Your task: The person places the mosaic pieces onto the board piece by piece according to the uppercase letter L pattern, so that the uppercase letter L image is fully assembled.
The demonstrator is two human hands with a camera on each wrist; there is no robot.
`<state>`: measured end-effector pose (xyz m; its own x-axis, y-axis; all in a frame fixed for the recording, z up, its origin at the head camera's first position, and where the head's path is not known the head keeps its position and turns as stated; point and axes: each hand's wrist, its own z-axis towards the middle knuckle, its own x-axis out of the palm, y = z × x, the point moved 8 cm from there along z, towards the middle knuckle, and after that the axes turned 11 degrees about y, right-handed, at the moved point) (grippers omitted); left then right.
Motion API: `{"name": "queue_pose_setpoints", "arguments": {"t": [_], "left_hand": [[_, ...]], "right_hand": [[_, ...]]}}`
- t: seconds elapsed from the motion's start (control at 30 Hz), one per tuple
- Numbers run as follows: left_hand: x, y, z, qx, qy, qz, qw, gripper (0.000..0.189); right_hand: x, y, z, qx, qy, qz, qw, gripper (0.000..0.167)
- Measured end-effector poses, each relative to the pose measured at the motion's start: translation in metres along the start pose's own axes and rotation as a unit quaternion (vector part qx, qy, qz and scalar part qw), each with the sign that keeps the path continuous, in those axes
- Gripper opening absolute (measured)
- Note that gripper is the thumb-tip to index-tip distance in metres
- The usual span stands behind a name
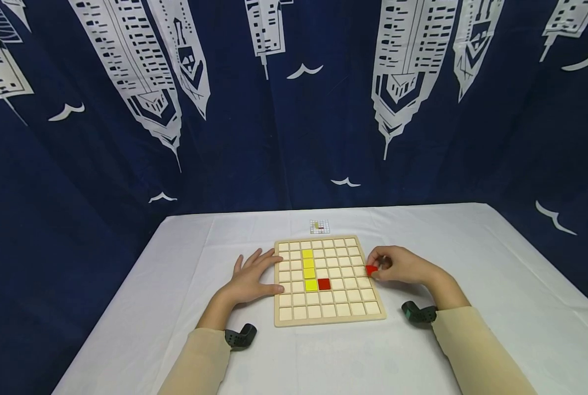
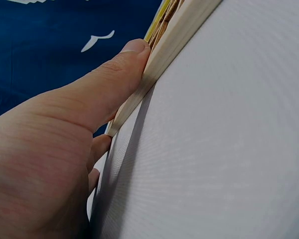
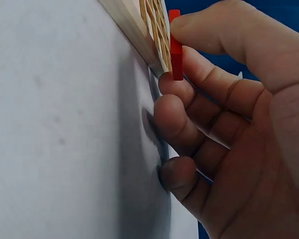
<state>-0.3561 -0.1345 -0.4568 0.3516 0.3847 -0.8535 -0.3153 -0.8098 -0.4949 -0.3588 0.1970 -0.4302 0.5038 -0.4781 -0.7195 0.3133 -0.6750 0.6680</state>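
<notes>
A wooden grid board point(image 1: 331, 322) lies on the white table, its squares mostly pale. Several yellow tiles point(image 1: 308, 263) form a column in it, and a red tile point(image 1: 324, 284) sits directly right of the lowest one. My left hand point(image 1: 247, 282) rests at the board's left edge, fingers spread, thumb and fingertips touching the frame. At the right edge my right hand point(image 1: 402, 266) pinches another red tile point(image 3: 176, 47) between thumb and fingers, just over the frame. In the right wrist view the other fingers curl loosely below that tile.
Beyond the board's far edge lies a small printed card point(image 1: 320, 226) with a coloured grid pattern. The white tablecloth point(image 1: 471, 247) reaches back to a dark blue curtain point(image 1: 284, 137) with white buildings and birds. Dark wrist devices point(image 1: 419, 312) sit at both sleeves.
</notes>
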Motion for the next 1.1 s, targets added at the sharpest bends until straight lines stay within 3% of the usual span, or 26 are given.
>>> {"name": "queue_pose_setpoints", "arguments": {"t": [0.77, 1.1], "left_hand": [[-0.002, -0.003, -0.002, 0.005, 0.003, -0.003, 1.0000, 0.077], [-0.001, -0.003, -0.002, 0.004, 0.004, -0.001, 1.0000, 0.077]], "right_hand": [[0.011, 0.026, 0.009, -0.051, -0.005, -0.012, 0.9986, 0.022], [0.016, 0.030, 0.013, -0.047, -0.005, -0.011, 0.9988, 0.022]]}}
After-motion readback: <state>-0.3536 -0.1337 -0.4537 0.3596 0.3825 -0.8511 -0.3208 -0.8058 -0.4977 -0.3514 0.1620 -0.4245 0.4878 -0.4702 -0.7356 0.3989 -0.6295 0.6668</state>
